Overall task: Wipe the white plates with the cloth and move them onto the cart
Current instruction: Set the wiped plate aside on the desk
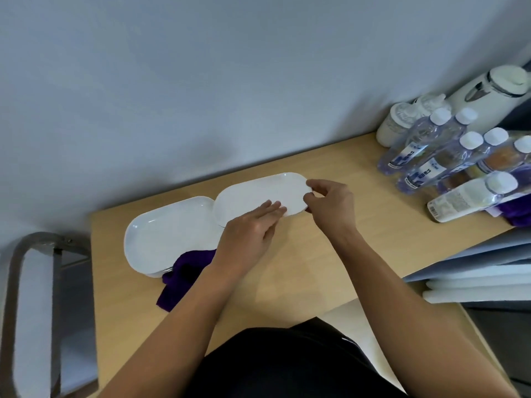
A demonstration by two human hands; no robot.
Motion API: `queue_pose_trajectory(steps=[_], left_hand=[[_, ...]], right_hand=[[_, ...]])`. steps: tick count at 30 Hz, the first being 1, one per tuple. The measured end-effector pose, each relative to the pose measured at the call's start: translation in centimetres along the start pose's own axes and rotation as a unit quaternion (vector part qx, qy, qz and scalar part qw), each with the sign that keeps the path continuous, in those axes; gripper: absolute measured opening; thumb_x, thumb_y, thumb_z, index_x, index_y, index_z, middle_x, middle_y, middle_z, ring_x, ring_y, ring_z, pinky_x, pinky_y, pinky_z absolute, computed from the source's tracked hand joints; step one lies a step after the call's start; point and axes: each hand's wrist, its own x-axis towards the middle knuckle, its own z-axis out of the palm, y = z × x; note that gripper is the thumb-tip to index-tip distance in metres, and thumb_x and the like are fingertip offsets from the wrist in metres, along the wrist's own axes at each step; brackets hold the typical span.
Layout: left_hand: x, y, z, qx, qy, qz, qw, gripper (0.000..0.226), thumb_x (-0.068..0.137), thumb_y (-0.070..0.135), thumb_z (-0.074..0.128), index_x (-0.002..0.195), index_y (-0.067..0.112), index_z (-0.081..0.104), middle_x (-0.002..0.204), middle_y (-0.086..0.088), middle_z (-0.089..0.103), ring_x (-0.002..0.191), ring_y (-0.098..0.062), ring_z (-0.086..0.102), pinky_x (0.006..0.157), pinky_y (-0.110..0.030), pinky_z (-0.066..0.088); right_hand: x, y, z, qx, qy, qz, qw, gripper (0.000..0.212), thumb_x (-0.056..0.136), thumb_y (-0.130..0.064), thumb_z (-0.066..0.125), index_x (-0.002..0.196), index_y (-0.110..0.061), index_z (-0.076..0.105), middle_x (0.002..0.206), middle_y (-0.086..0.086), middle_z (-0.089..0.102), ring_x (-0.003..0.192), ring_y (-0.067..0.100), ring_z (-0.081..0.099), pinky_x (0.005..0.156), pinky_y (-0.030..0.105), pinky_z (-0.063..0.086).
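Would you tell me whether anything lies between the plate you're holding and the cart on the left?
Yes: the second white plate sits on the table between the held plate and the cart, the purple cloth at its near edge.

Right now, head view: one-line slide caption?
Right hand pinches the end of the far plate, left hand rests flat on it; purple cloth lies by the near plate.

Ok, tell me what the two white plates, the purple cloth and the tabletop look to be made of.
The held plate and the second plate: glossy white, with small highlights on the rims; likely glazed ceramic, though melamine can't be ruled out. The cloth: dark purple, matte, softly crumpled; probably microfibre or terry. The table: pale wood-tone, smooth and flat; probably laminate.
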Motion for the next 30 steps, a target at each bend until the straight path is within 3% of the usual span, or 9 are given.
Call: queue_pose_trajectory(steps=[3, 6, 10, 12, 16, 18, 20, 25, 30], left_hand=[[1.5, 0.5, 1.4, -0.018, -0.004, -0.113, 0.993, 0.04, 0.097, 0.036, 0.057, 0.135, 0.023, 0.058, 0.148, 0.005, 0.049, 0.143, -0.011, 0.035, 0.106, -0.033, 0.043], [3.3, 0.6, 2.9, 0.016, 0.028, -0.213, 0.977, 0.048, 0.096, 0.031, 0.058, 0.14, 0.014, 0.051, 0.155, -0.005, 0.035, 0.143, -0.023, 0.033, 0.108, -0.034, 0.037], [6.1, 1.9, 5.7, -0.013, 0.036, -0.301, 0.953, 0.05, 0.091, 0.022, 0.063, 0.138, 0.011, 0.05, 0.139, -0.01, 0.045, 0.123, -0.027, 0.049, 0.098, -0.033, 0.043], [7.2, 2.6, 6.8, -0.043, 0.03, -0.333, 0.941, 0.047, 0.091, 0.02, 0.062, 0.136, 0.014, 0.052, 0.128, -0.009, 0.049, 0.106, -0.024, 0.057, 0.089, -0.03, 0.046], [9.2, 3.1, 8.6, -0.08, 0.019, -0.349, 0.933, 0.044, 0.087, 0.01, 0.063, 0.13, 0.015, 0.059, 0.114, -0.009, 0.059, 0.085, -0.015, 0.055, 0.078, -0.022, 0.039], [10.2, 3.1, 9.5, -0.088, 0.018, -0.353, 0.931, 0.044, 0.085, 0.007, 0.065, 0.128, 0.015, 0.061, 0.113, -0.008, 0.059, 0.085, -0.012, 0.053, 0.078, -0.02, 0.038], [11.0, 3.1, 10.4, -0.086, 0.01, -0.358, 0.93, 0.044, 0.084, 0.006, 0.066, 0.126, 0.015, 0.061, 0.114, -0.008, 0.058, 0.087, -0.014, 0.054, 0.079, -0.02, 0.038], [12.5, 2.9, 12.6, -0.087, -0.019, -0.379, 0.921, 0.043, 0.081, 0.003, 0.065, 0.122, 0.017, 0.061, 0.114, -0.006, 0.053, 0.088, -0.015, 0.053, 0.08, -0.022, 0.039], [13.2, 2.2, 13.9, -0.093, -0.017, -0.425, 0.9, 0.043, 0.078, 0.007, 0.069, 0.119, 0.013, 0.057, 0.117, -0.004, 0.055, 0.097, -0.02, 0.059, 0.085, -0.033, 0.05]], right_hand=[[1.7, 1.7, -2.5, 0.032, 0.025, 0.011, 0.999, 0.042, 0.083, -0.006, 0.058, 0.123, -0.015, 0.067, 0.118, -0.005, 0.069, 0.072, 0.015, 0.07, 0.055, 0.017, 0.052], [3.0, 3.3, -4.9, 0.067, 0.044, 0.025, 0.996, 0.043, 0.083, -0.003, 0.056, 0.123, -0.015, 0.067, 0.099, -0.004, 0.073, 0.066, 0.016, 0.066, 0.056, 0.025, 0.053], [4.8, 5.5, -7.6, 0.082, 0.058, 0.036, 0.994, 0.041, 0.086, -0.005, 0.055, 0.122, -0.023, 0.066, 0.088, 0.015, 0.072, 0.06, 0.028, 0.053, 0.051, 0.03, 0.043], [5.6, 6.4, -8.6, 0.083, 0.066, 0.04, 0.993, 0.041, 0.088, -0.005, 0.054, 0.123, -0.025, 0.064, 0.088, 0.015, 0.072, 0.066, 0.039, 0.057, 0.052, 0.031, 0.046], [7.3, 8.2, -10.1, 0.074, 0.092, 0.032, 0.993, 0.044, 0.088, -0.002, 0.053, 0.127, -0.021, 0.062, 0.1, -0.013, 0.068, 0.076, 0.027, 0.065, 0.056, 0.028, 0.054], [8.3, 9.1, -10.4, 0.052, 0.092, 0.022, 0.994, 0.044, 0.088, -0.003, 0.054, 0.129, -0.021, 0.059, 0.111, -0.013, 0.065, 0.083, 0.016, 0.066, 0.056, 0.017, 0.051], [9.5, 10.2, -10.4, 0.026, 0.088, 0.014, 0.996, 0.045, 0.088, -0.002, 0.055, 0.13, -0.02, 0.057, 0.121, -0.008, 0.062, 0.099, 0.01, 0.063, 0.067, 0.014, 0.049], [12.2, 12.7, -10.0, -0.058, 0.08, -0.004, 0.995, 0.047, 0.086, 0.004, 0.055, 0.129, -0.014, 0.059, 0.123, 0.0, 0.06, 0.095, 0.015, 0.061, 0.08, 0.026, 0.051], [14.5, 14.7, -9.1, -0.117, 0.064, -0.06, 0.989, 0.044, 0.087, 0.01, 0.052, 0.127, -0.006, 0.061, 0.131, 0.005, 0.06, 0.112, 0.025, 0.06, 0.098, 0.04, 0.049]])
